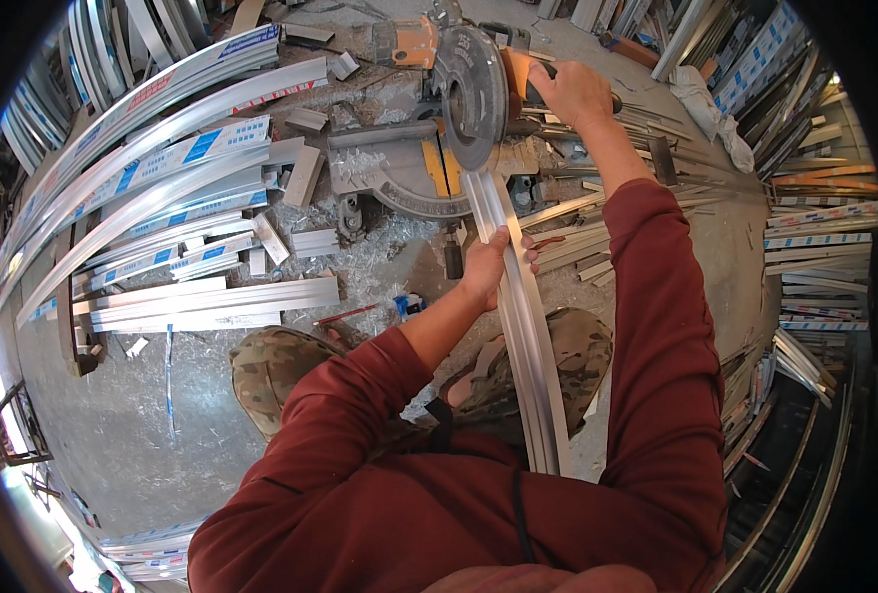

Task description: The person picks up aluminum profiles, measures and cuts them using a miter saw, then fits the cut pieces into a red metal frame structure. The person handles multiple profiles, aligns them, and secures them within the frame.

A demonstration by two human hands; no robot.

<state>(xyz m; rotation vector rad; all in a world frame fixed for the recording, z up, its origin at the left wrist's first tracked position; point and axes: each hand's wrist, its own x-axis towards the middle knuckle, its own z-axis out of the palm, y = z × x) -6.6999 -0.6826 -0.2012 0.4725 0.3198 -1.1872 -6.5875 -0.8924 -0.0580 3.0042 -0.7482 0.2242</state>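
Observation:
A long silver aluminium profile (528,346) runs from my lap up to the mitre saw's base (368,178). My left hand (484,267) is wrapped round the profile a short way before its far end, with fingertips showing on its right side. My right hand (572,94) grips the orange handle (521,75) of the mitre saw. The saw's round grey blade and guard (476,99) stand right above the profile's far end; whether the blade touches it I cannot tell. A yellow insert (441,168) shows in the base.
Long profiles (152,124) with blue-marked film lie stacked at the left, with shorter cut pieces (271,239) beside them. More thin strips (597,232) lie to the right of the saw. Racks of profiles (819,237) line the right side. Metal chips and a red pencil-like stick (345,314) are on the floor.

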